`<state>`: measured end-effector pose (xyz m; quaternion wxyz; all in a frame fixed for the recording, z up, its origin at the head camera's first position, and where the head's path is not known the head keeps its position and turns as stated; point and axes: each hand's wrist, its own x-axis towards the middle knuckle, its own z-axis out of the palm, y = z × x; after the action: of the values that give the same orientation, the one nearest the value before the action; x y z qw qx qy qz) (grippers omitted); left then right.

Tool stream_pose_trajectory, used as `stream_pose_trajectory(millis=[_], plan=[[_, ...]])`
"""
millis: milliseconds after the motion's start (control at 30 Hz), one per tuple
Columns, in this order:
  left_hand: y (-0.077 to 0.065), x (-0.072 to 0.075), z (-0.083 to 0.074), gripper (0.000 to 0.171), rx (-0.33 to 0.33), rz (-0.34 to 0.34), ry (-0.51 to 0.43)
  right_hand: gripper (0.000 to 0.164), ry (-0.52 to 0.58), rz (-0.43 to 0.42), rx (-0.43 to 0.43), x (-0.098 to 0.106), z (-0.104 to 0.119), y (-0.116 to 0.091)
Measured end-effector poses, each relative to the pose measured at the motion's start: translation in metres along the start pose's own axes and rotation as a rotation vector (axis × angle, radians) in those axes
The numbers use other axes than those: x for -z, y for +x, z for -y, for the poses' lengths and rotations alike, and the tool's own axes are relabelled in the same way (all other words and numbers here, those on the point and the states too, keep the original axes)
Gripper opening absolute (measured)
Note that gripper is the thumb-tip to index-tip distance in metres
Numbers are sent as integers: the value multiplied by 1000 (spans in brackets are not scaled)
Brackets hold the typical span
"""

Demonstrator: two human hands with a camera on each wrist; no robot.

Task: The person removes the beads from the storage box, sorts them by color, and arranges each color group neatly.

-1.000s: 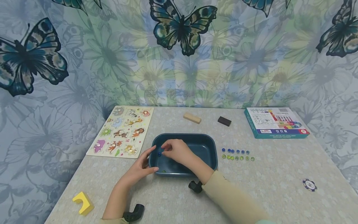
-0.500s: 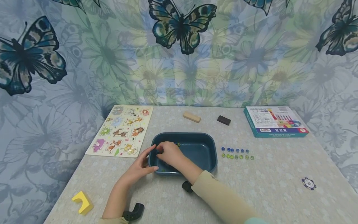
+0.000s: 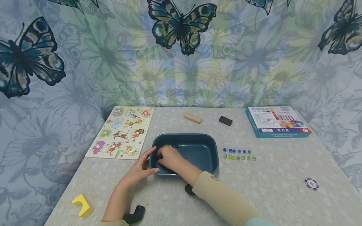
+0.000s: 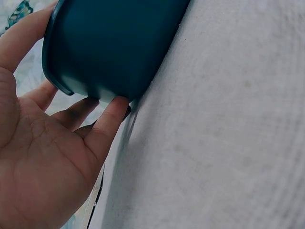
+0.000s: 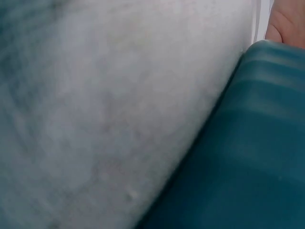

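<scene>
A dark blue plastic tub stands on the table. My left hand grips its left end, thumb and fingers spread round the end wall; in the left wrist view the fingertips press the wall of the tub. My right hand reaches down inside the tub at its left side, fingers bent and fingertips mostly hidden; I cannot tell whether they pinch a bead. Several small blue and green glass beads lie along the tub's back wall. A green bead shows near the front left corner.
Right of the tub run a row of blue beads and a row of green beads. Behind are an animal puzzle board, a wooden block, a black block and a box. A yellow arch block and poker chip lie nearer.
My right hand has moved left and lower into the tub, to where a blue bead showed. Beads along the back wall have come into view. My left hand keeps its hold.
</scene>
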<state>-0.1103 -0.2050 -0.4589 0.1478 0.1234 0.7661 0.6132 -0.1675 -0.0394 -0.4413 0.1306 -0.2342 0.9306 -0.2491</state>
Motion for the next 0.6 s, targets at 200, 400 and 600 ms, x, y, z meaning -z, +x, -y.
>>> stream_pose_trajectory(millis=[200,400,600], plan=[[0,0,0,78,-5,2,-9,11,-20,46,4,-1,1,0],[-1,1,-1,79,20,-3,-12,9,-11,100,21,-2,2,-2],[0,0,-2,79,38,-4,0,3,83,176,122,0,-2,-8]])
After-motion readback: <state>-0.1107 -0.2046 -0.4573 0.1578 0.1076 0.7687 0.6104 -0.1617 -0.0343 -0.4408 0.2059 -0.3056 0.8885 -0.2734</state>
